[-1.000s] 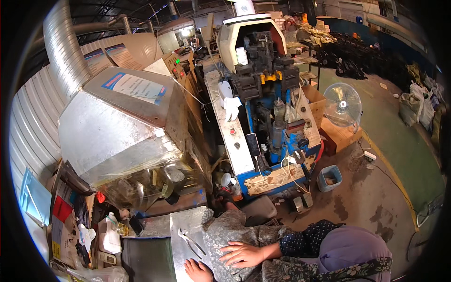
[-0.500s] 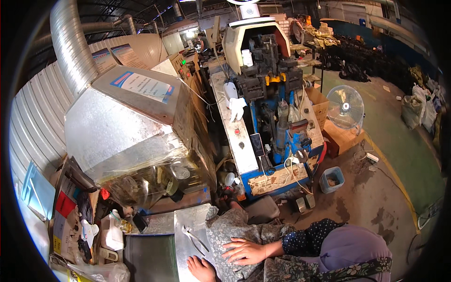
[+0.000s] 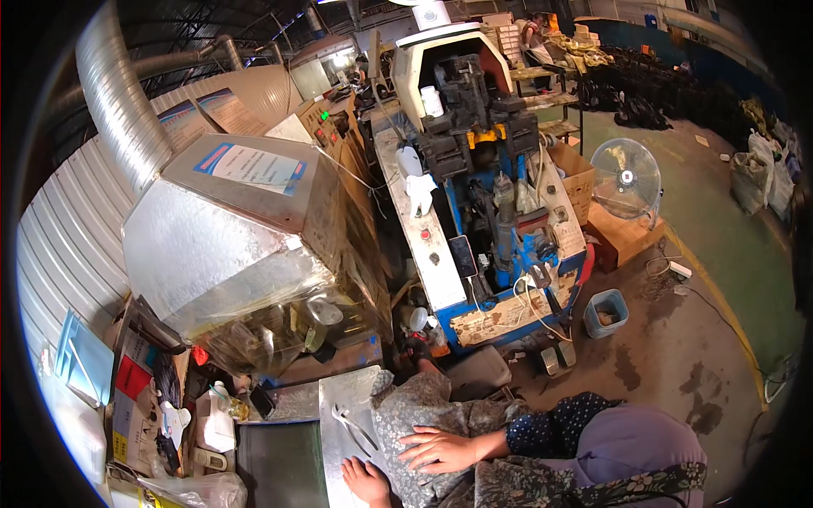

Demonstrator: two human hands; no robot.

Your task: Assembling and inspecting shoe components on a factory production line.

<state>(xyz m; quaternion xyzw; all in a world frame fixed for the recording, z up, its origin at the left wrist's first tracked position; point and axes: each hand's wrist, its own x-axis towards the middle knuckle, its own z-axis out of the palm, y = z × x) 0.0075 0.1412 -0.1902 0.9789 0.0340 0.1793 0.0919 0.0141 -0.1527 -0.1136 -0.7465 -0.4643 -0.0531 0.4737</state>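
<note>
My left hand (image 3: 364, 481) lies flat on the edge of a bare metal plate (image 3: 336, 461), its fingers stretched out and nothing in them. Just beyond those fingertips a pair of pliers (image 3: 356, 430) rests on the plate, handles toward me, apart from the hand. My right hand (image 3: 442, 450) is spread palm down on the grey flowered cloth (image 3: 432, 415) over my lap. A dark polka-dot sleeve (image 3: 550, 432) covers that forearm, and it holds nothing.
Ahead stands a blue and black machine (image 3: 500, 203) with a phone (image 3: 462, 256) and cables on it. A metal hood (image 3: 220, 245) rises at left. Bottles and boxes crowd the near left around a white jug (image 3: 215, 419). On the right are a bucket (image 3: 606, 313) and a fan (image 3: 626, 176).
The whole view has shifted and turned slightly. Both hands and the pliers keep their places on the lap and plate. Far off, another person has changed posture a little.
</note>
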